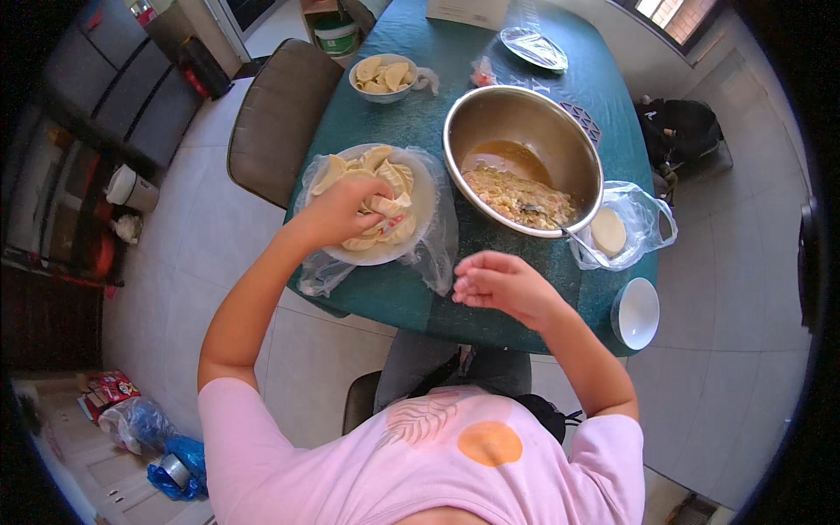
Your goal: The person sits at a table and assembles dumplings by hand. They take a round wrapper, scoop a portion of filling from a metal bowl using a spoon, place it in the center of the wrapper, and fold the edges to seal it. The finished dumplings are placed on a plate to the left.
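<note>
My left hand (343, 208) is over a white dish (426, 194) heaped with folded dumplings (377, 158). Its fingers pinch one pale dumpling (390, 206) by the edge, low over the others. Clear plastic (437, 262) spreads out beneath the dish. My right hand (500, 285) hovers near the table's front edge, its fingers loosely curled and slightly apart, with nothing seen in them. Beyond it stands a large steel basin (523, 114) with minced filling (516, 194) and some brownish liquid. A metal spoon (588, 247) leans out over its near rim.
Round dough wrappers (609, 232) lie in a clear bag right of the basin. A white bowl (636, 313) sits at the right edge of the green-covered table (402, 295). Farther back are another bowl of dumplings (385, 75) and a plastic-covered plate (535, 48). A chair (284, 122) stands left.
</note>
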Tool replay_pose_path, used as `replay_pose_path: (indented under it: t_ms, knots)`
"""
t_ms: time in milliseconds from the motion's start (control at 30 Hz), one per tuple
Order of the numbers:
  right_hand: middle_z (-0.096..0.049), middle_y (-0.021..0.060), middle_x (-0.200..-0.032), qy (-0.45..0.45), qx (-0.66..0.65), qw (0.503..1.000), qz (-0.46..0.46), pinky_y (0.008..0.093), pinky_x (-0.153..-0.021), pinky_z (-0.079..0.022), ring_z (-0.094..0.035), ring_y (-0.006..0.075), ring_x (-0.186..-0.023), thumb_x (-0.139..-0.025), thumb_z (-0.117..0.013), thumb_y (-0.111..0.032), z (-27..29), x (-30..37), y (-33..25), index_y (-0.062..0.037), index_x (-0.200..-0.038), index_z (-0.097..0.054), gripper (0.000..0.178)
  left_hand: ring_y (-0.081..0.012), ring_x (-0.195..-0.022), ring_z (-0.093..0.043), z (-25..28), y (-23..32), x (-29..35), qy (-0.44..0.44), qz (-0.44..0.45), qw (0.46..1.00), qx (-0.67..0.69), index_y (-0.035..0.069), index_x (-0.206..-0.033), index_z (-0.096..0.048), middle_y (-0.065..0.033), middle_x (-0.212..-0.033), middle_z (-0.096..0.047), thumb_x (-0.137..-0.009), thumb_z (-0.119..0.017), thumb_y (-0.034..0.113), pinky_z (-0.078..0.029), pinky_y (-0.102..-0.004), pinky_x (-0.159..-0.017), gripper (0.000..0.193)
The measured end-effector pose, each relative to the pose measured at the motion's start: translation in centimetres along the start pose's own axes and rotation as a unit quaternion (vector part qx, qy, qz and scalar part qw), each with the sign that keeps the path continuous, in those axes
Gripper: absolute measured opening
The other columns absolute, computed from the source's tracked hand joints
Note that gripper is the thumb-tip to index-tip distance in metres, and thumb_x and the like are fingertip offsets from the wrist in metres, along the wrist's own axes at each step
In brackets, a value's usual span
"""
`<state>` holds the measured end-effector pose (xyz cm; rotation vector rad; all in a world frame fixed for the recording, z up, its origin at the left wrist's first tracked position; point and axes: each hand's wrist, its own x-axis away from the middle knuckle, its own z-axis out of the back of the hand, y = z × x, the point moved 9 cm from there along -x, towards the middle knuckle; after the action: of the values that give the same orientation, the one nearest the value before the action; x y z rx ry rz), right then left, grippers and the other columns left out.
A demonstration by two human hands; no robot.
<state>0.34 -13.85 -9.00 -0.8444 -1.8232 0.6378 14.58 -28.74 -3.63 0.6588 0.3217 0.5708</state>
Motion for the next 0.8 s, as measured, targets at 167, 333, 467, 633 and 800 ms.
replay_pose_path:
  t_ms: [167, 333, 467, 633, 800]
  knots:
    - [-0.062, 0.0069, -0.091, 0.03, -0.039, 0.998, 0.028, 0.0234, -0.077, -0.05, -0.062, 0.014, -0.086, -0.09, -0.054, -0.013, 3.2, 3.4, 2.3, -0.0008, -0.102, -0.055, 0.017, -0.0287, -0.095, -0.056, -1.3, -0.8, -1.1, -0.054, -0.031, 0.997, -0.047, 0.005, -0.094, -0.06, -0.0113, -0.095, -0.061, -0.069, -0.069, 0.005, -0.043, -0.0356, -0.086, 0.026]
    - [-0.062, 0.007, -0.091, 0.054, -0.077, 0.995, 0.039, 0.024, -0.076, -0.05, -0.062, 0.0144, -0.085, -0.091, -0.053, -0.011, 5.6, 5.0, 4.1, -0.0008, -0.101, -0.056, 0.015, -0.0291, -0.091, -0.056, -1.4, 0.3, -2.6, -0.079, -0.08, 0.991, -0.076, 0.006, -0.087, -0.061, -0.0107, -0.088, -0.06, -0.067, -0.066, -0.002, -0.043, -0.0368, -0.083, 0.022]
    - [-0.061, 0.0079, -0.089, 0.067, -0.113, 0.991, 0.035, 0.0267, -0.078, -0.05, -0.062, 0.0166, -0.084, -0.09, -0.053, -0.008, 6.3, 5.2, 4.8, 0.0001, -0.1, -0.056, 0.013, -0.0283, -0.091, -0.055, -1.4, 0.4, -3.1, -0.083, -0.1, 0.985, -0.114, 0.008, -0.083, -0.062, -0.0096, -0.086, -0.06, -0.064, -0.062, -0.007, -0.042, -0.0373, -0.082, 0.025]
    - [-0.061, 0.0079, -0.089, 0.065, -0.127, 0.989, 0.034, 0.027, -0.078, -0.05, -0.062, 0.017, -0.084, -0.089, -0.053, -0.007, 6.8, 5.3, 5.0, -0.0001, -0.1, -0.056, 0.013, -0.0274, -0.098, -0.052, -1.9, -0.1, -2.8, -0.135, -0.094, 0.978, -0.127, 0.01, -0.083, -0.062, -0.0074, -0.091, -0.06, -0.064, -0.058, -0.009, -0.038, -0.0381, -0.087, 0.027]
    - [-0.062, 0.0071, -0.09, 0.063, -0.125, 0.989, 0.042, 0.0248, -0.078, -0.05, -0.062, 0.0148, -0.084, -0.09, -0.052, -0.011, 7.2, 5.3, 5.3, -0.0005, -0.102, -0.056, 0.016, -0.0265, -0.103, -0.051, -2.1, 0.6, -2.6, -0.145, -0.121, 0.969, -0.16, 0.009, -0.085, -0.061, -0.0056, -0.098, -0.06, -0.067, -0.056, -0.009, -0.037, -0.0377, -0.089, 0.026]
